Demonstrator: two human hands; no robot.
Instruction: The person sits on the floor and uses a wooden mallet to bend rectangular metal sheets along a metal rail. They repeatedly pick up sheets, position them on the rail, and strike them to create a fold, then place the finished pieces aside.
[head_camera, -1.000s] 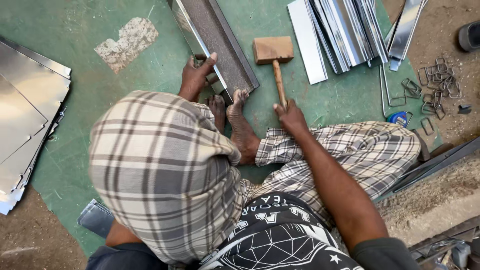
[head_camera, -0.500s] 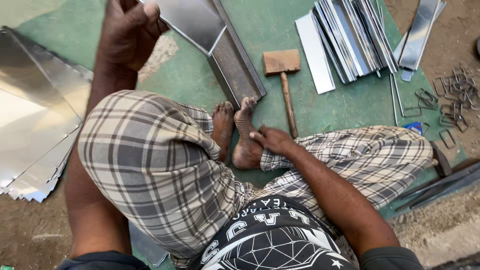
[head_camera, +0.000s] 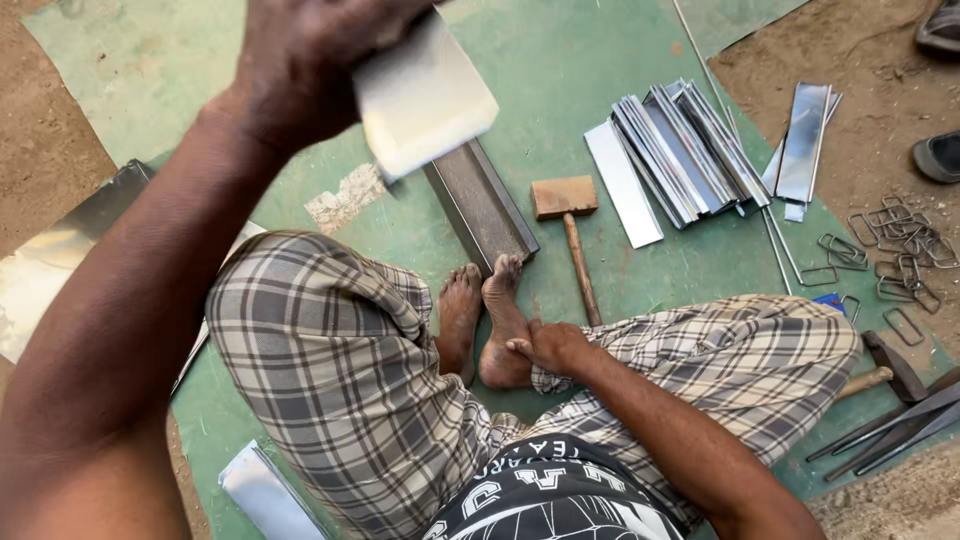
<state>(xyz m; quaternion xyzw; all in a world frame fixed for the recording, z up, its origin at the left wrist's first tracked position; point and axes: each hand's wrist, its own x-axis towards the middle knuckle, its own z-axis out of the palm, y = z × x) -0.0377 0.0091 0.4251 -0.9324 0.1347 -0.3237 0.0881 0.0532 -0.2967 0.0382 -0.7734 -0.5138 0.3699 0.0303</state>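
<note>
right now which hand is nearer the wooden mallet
Right. The right hand rests by the foot, just below the end of the wooden mallet handle. The left hand is raised at the upper left, gripping a bent metal sheet, well away.

Green mat (head_camera: 600, 60) on brown dirt ground (head_camera: 40, 130). Wooden mallet (head_camera: 568, 225) lying flat on mat, handle pointing toward person's bare feet (head_camera: 485, 325). Stack of folded sheet-metal strips (head_camera: 675, 150) right of mallet; single flat strip (head_camera: 808, 140) beyond it, at mat edge. Bent wire clips (head_camera: 895, 245) scattered at right, partly on dirt. Hammer (head_camera: 890, 370) near plaid-trousered knee (head_camera: 780, 350) (handle mostly hidden). Shiny metal sheets (head_camera: 50, 270) at left. Sandals (head_camera: 940, 155) at top right.
</note>
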